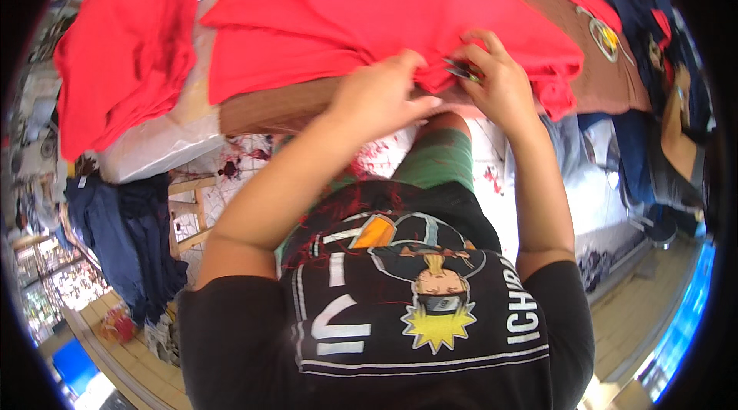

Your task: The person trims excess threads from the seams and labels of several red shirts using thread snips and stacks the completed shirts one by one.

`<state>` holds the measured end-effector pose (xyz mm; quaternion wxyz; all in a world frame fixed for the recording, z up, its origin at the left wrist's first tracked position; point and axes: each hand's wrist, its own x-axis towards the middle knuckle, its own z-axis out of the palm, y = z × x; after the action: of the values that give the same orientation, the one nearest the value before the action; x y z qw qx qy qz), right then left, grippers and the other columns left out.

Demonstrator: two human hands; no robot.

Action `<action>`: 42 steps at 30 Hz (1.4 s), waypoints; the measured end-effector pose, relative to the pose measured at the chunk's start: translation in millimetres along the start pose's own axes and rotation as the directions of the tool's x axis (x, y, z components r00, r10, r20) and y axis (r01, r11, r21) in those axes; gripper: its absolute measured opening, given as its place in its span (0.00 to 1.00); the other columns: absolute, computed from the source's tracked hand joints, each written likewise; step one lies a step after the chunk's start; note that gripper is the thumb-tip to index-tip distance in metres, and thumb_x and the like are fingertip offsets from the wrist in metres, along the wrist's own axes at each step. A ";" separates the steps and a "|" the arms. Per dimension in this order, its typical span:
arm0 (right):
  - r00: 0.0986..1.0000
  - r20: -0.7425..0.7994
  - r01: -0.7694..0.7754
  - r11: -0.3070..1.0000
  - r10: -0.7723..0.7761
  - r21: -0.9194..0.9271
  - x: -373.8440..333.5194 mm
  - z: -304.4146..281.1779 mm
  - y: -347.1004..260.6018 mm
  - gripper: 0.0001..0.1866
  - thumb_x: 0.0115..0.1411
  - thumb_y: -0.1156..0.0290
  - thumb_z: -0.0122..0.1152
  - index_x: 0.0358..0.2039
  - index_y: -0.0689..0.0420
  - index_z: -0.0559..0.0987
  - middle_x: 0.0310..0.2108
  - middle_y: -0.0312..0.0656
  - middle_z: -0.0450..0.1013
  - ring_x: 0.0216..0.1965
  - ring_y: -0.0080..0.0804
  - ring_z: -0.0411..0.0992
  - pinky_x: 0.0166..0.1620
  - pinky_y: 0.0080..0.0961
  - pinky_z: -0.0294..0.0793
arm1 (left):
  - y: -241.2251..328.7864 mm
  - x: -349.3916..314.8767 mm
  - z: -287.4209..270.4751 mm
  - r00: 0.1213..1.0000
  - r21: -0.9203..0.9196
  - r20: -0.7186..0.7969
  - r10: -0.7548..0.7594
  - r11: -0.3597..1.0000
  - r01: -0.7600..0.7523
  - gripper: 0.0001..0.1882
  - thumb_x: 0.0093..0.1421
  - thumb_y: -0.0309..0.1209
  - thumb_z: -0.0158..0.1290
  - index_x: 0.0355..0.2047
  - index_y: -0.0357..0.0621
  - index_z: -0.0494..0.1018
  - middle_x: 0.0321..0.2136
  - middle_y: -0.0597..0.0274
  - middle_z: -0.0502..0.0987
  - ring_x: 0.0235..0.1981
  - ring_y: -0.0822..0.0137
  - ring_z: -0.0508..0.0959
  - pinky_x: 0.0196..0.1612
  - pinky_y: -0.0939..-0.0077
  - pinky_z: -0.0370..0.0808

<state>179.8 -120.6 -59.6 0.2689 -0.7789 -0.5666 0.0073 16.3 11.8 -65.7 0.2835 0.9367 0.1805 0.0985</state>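
Observation:
A wide red garment [346, 3] is spread over a brown-covered table in front of me, its near edge bunched into folds. My left hand [384, 95] lies at that edge, thumb and forefinger apart, with some fingers hidden. Small dark thread snips [463, 70] sit in my right hand [496, 83], the blades pointing left toward the gathered red cloth. Both hands are close together, the folds between them.
Another red garment [131, 49] hangs over a plastic-wrapped stack [165, 149] at the left. Dark blue clothes [127, 233] drape over a wooden frame below it. A yellow-and-white coil [605, 39] rests on the brown cover [569, 18]. Another person's arm [680, 126] shows at far right. Red thread scraps litter the floor.

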 end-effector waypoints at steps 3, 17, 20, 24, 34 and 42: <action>0.996 -0.083 0.026 0.989 -0.014 0.149 7.5 -5.0 -15.7 0.13 0.44 0.78 0.61 0.34 0.57 0.76 0.37 0.41 0.72 0.31 0.42 0.75 0.34 0.32 0.75 | 9.5 15.2 13.9 0.964 -0.053 -0.267 -0.012 0.999 -0.002 0.16 0.51 0.35 0.60 0.37 0.43 0.68 0.28 0.56 0.77 0.30 0.59 0.79 0.34 0.67 0.76; 0.973 -0.145 -0.059 0.802 0.179 0.595 28.5 -19.2 -28.2 0.11 0.56 0.66 0.67 0.32 0.61 0.79 0.22 0.29 0.69 0.26 0.15 0.62 0.31 0.15 0.65 | 6.3 -14.4 -51.1 0.980 -0.939 0.196 0.031 0.292 0.179 0.18 0.58 0.18 0.47 0.50 0.31 0.70 0.43 0.62 0.77 0.43 0.75 0.75 0.49 0.79 0.71; 0.969 -0.117 -0.125 0.844 0.217 0.521 27.7 -21.5 -34.7 0.13 0.55 0.64 0.67 0.33 0.61 0.78 0.22 0.33 0.70 0.25 0.16 0.62 0.30 0.17 0.65 | 5.6 -18.3 -48.4 0.978 -0.965 0.210 0.022 0.163 0.203 0.18 0.59 0.18 0.48 0.51 0.32 0.70 0.44 0.62 0.77 0.43 0.75 0.75 0.49 0.79 0.71; 0.959 -0.209 -0.082 0.892 0.192 0.444 24.6 -24.0 -37.6 0.11 0.53 0.70 0.68 0.34 0.61 0.79 0.26 0.37 0.72 0.26 0.22 0.67 0.30 0.20 0.68 | 5.7 -16.8 -43.9 0.981 -0.972 0.196 0.001 0.134 0.194 0.18 0.60 0.21 0.51 0.51 0.32 0.70 0.44 0.61 0.77 0.43 0.75 0.75 0.48 0.80 0.71; 0.968 -0.206 0.196 0.949 -0.145 0.249 10.5 -32.6 -71.5 0.15 0.45 0.80 0.65 0.35 0.52 0.79 0.31 0.38 0.72 0.30 0.35 0.74 0.33 0.27 0.75 | 13.6 -19.0 -31.6 0.986 -0.754 -0.126 -0.107 0.656 -0.025 0.14 0.60 0.28 0.56 0.43 0.33 0.74 0.37 0.62 0.79 0.38 0.75 0.76 0.43 0.81 0.73; 0.927 -0.326 0.326 0.824 -0.183 0.464 5.2 -41.7 -71.7 0.08 0.49 0.82 0.65 0.29 0.58 0.77 0.30 0.38 0.74 0.28 0.29 0.73 0.32 0.22 0.72 | 20.1 -20.4 -46.9 0.994 -0.970 0.020 -0.108 0.239 0.046 0.17 0.63 0.26 0.50 0.52 0.35 0.69 0.37 0.63 0.78 0.39 0.78 0.75 0.44 0.84 0.72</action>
<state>131.9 -117.9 8.3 0.5376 -0.5899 -0.6022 0.0156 -10.1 11.4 -17.5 0.7994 0.5511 0.1343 0.1982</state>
